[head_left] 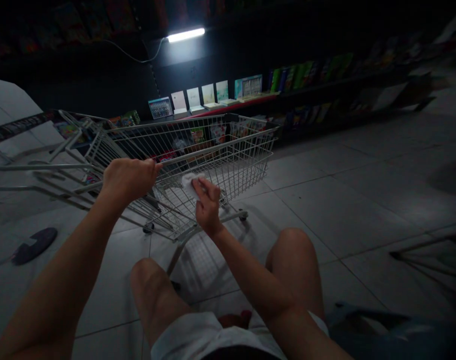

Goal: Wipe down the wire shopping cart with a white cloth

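A white wire shopping cart (228, 160) stands on the tiled floor in front of me. My left hand (128, 177) is closed around the cart's upper rim at its near left corner. My right hand (207, 202) presses a small white cloth (190, 184) against the wire side of the cart basket, fingers closed on the cloth. Both my bare knees show below, in a crouch or seated pose behind the cart.
More nested carts (44, 170) stand to the left. Dark shelves (288, 87) with books and boxed goods run along the back under a lit tube lamp (186, 35). A dark round object (35, 245) lies on the floor at left.
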Available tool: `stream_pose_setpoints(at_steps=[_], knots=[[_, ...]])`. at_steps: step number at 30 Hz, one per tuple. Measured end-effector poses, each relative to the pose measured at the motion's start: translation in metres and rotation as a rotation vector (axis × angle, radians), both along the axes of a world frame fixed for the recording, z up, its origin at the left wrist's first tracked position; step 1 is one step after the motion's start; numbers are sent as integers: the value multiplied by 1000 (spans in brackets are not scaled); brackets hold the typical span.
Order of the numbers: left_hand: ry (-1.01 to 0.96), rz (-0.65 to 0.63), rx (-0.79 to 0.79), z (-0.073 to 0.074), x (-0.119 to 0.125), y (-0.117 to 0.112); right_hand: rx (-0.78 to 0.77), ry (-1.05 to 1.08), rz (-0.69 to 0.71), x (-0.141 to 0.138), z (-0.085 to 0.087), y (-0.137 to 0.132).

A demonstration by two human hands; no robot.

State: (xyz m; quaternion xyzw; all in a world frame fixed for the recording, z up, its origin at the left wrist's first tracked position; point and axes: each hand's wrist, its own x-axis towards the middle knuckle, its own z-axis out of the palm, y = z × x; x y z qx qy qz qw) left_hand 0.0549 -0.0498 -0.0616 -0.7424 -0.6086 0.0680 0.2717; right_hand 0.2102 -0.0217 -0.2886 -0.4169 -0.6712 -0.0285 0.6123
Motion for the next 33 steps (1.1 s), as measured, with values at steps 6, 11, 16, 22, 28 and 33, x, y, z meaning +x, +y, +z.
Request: stream_pose_setpoints(at_steps=[6, 11, 16, 22, 28, 33], knots=[[-9, -20, 4, 0, 1, -2, 203, -72, -100, -22, 41, 47], [14, -22, 11, -1, -3, 0, -90, -202, -15, -14, -80, 30], [32, 15, -6, 4, -11, 1, -245, -175, 12, 25, -147, 5], [-29, 55, -44, 10, 14, 10, -94, -5, -122, 40, -92, 25], [-110, -99, -48, -12, 65, 41, -151, -69, -40, 6, -105, 54], [-126, -94, 0, -23, 66, 49, -365, -31, -6, 18, -176, 41]])
